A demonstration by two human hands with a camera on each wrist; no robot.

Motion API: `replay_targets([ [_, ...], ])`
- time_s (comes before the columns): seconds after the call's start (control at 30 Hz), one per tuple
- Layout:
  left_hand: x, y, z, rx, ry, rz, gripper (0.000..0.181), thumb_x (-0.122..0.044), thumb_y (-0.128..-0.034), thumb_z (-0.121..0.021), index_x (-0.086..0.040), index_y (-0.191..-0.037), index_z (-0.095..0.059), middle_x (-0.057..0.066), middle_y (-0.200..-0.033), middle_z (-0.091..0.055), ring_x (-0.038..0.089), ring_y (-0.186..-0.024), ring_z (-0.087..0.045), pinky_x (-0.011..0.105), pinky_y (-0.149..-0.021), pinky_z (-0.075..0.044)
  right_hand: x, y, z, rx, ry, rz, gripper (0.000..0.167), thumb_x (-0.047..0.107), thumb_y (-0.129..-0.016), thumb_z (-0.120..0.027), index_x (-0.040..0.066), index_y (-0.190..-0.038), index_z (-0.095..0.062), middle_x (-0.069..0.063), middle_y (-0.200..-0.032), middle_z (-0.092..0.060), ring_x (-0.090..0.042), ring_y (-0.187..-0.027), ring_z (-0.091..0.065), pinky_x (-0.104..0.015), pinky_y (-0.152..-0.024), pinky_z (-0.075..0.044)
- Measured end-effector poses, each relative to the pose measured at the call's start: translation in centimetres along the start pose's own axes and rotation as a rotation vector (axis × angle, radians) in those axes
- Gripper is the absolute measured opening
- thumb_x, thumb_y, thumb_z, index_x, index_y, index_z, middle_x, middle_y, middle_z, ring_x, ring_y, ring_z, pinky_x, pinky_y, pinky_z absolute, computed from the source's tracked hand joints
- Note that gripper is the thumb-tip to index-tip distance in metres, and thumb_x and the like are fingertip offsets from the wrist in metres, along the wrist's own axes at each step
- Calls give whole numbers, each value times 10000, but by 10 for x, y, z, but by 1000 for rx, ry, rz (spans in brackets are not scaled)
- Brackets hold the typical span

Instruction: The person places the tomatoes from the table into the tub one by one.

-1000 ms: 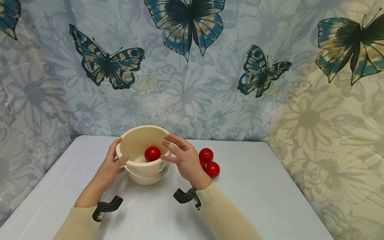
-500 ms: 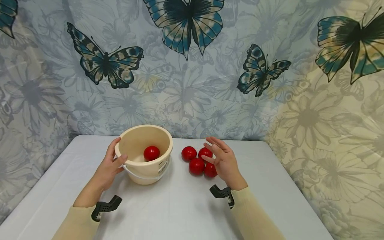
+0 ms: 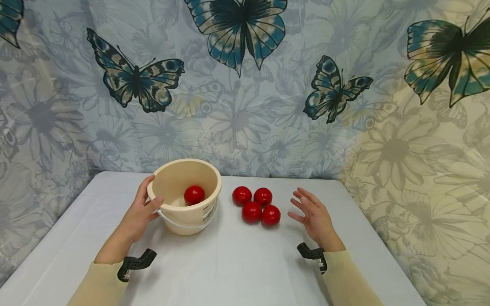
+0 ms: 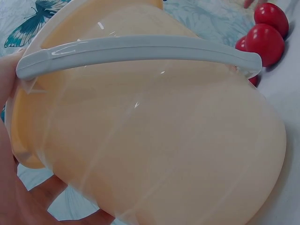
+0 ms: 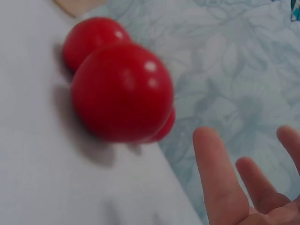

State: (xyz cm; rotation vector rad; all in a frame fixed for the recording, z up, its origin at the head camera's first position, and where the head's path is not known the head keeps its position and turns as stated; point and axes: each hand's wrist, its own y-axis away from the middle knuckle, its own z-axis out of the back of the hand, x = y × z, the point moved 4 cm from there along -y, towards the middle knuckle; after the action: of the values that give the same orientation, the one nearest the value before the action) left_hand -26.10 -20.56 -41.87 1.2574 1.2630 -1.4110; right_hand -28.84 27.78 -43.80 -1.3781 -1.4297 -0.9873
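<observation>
A cream plastic bucket (image 3: 187, 217) stands on the table with its mouth toward me, and one red ball (image 3: 194, 195) lies inside. My left hand (image 3: 138, 217) grips the bucket's left rim, thumb at the front and fingers around the outside. The left wrist view shows the pale handle (image 4: 140, 49) hanging across the bucket's wall. To the right of the bucket, several glossy red balls (image 3: 251, 212) sit close together on the table. My right hand (image 3: 317, 221) is held to the right of them, fingers spread, apart from the nearest ball (image 5: 123, 91) and holding nothing.
A white cloth covers the table (image 3: 237, 267). Behind it hangs a floral backdrop (image 3: 237, 131) with large butterflies, close to the table's far edge. Each wrist carries a black strap mount (image 3: 311, 253).
My right hand has moved right, from the bucket's rim past the group of balls, uncovering them. My left hand and the bucket have stayed nearly in place, with the ball still inside.
</observation>
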Motion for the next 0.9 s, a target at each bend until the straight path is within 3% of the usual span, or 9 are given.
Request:
replay_targets([
  [0.17, 0, -1, 0, 1, 0, 5, 740, -193, -1054, -504, -254, -1598, -6, 85, -1645, 34, 434, -1415, -203, 634, -1006, -311, -25, 2, 15, -19, 7, -118, 570, 248, -1059, -517, 86, -1555, -287, -174, -1572, -262, -382, -1420, -287, -497, -901, -502],
  [0.3, 1, -1, 0, 5, -8, 4, 744, -202, -1052, -509, -253, -1599, -7, 84, -1645, 27, 436, -1409, -218, 562, -983, -379, -40, 5, 19, -9, 79, -153, 591, 244, -1058, -517, 96, -1569, -262, -172, -1578, -252, -366, -1421, -292, -517, -893, -499],
  [0.43, 1, -1, 0, 2, -7, 2, 737, -175, -1052, -502, -249, -1600, -14, 89, -1643, 21, 440, -1402, -229, 486, -948, -421, -45, 4, 17, 14, 180, -121, 583, 229, -1048, -541, 87, -1558, -296, -172, -1562, -285, -369, -1414, -303, -517, -882, -504],
  [0.53, 1, 0, 0, 1, -10, 1, 737, -175, -1053, -500, -248, -1600, -11, 91, -1643, 21, 441, -1406, -225, 532, -969, -395, -47, 3, 15, 32, 235, -108, 585, 205, -1035, -569, 73, -1548, -320, -175, -1560, -297, -367, -1412, -310, -504, -876, -512],
  [0.77, 2, 0, 1, -5, -3, 0, 743, -180, -1052, -504, -247, -1599, -6, 93, -1643, 19, 444, -1408, -220, 635, -997, -321, -50, 2, 4, 96, 282, -75, 595, 140, -1012, -599, 52, -1539, -338, -194, -1566, -287, -387, -1411, -298, -517, -870, -511],
  [0.9, 2, -1, 1, -4, -6, 0, 746, -190, -1050, -513, -253, -1599, -12, 87, -1644, 16, 438, -1408, -224, 574, -985, -370, -52, 2, -3, 117, 292, -69, 636, 117, -983, -639, 44, -1538, -338, -194, -1573, -275, -401, -1409, -295, -509, -866, -515],
])
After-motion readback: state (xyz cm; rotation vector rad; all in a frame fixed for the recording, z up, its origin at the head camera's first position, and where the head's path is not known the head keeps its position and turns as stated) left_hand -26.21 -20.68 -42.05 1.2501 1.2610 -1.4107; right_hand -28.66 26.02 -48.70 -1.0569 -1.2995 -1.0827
